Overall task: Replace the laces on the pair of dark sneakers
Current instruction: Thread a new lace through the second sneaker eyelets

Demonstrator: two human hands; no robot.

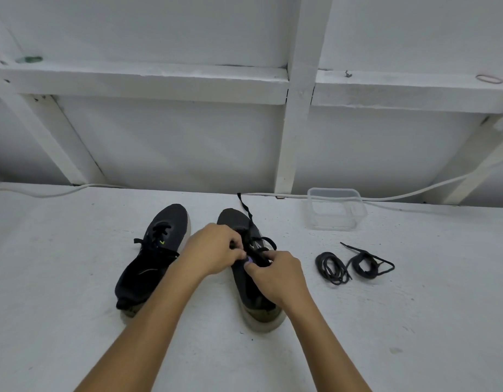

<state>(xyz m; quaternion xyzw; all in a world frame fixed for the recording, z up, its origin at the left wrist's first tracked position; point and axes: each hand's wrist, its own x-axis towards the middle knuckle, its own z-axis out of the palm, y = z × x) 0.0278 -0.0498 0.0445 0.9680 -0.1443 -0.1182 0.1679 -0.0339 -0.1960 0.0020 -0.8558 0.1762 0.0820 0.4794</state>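
Both my hands work at the right dark knit sneaker (246, 278) on the white table (60, 278). My left hand (213, 248) pinches its black lace (246, 210); my right hand (275, 274) pinches the lace at the eyelets. Left dark sneaker (152, 258) sits just beside, laced. Two coiled black spare laces (353, 264) lie right, near a clear plastic container (336, 212).

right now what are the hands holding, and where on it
Both the left hand and the right hand pinch the black lace of the right-side sneaker, over its eyelet area mid-shoe. The exact lace section is hidden by fingers.
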